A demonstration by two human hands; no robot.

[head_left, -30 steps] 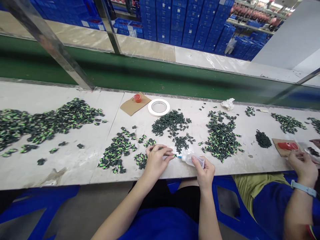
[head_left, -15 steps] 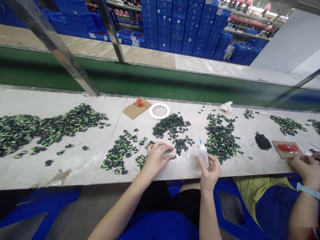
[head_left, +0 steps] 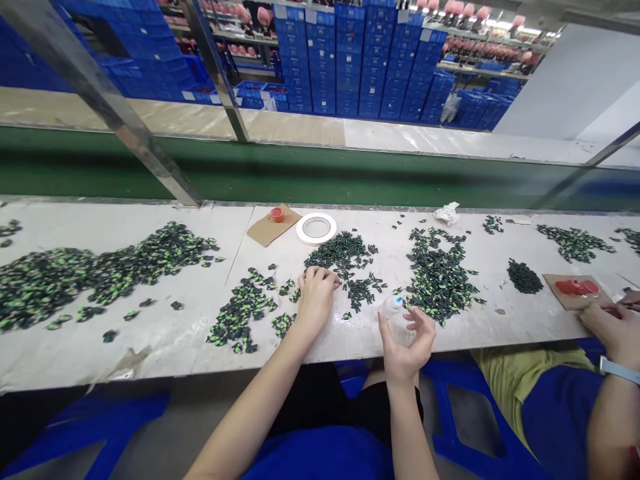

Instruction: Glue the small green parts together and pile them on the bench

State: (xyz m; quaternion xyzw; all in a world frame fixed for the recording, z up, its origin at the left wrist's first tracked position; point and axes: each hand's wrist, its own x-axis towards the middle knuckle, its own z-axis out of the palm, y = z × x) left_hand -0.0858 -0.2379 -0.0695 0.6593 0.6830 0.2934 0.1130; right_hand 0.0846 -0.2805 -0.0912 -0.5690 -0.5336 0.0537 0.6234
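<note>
My right hand (head_left: 407,343) holds a small whitish squeeze bottle (head_left: 393,307) with a blue tip, between thumb and fingers, just above the table's front part. The bottle leans, its tip toward the upper right. My left hand (head_left: 317,297) reaches over the near edge of a heap of small dark rod-like pieces (head_left: 335,250), fingers curled together and pointing down; whatever lies between the fingertips is hidden. One small black-and-green part (head_left: 347,316) lies alone between my hands. Left of my left hand is a cluster of black-and-green parts (head_left: 237,310).
A large heap of black-and-green parts (head_left: 440,277) lies right of the bottle. White tape roll (head_left: 317,229) and cardboard with a red cup (head_left: 277,214) stand behind. At far right, a co-worker's hand (head_left: 607,327) is beside another cardboard piece (head_left: 565,297). A green strip (head_left: 300,173) runs behind the table.
My left hand has moved away from the table's front edge to the heap of dark pieces. The bottle in my right hand has gone from upright to leaning, and moved slightly left and lower.
</note>
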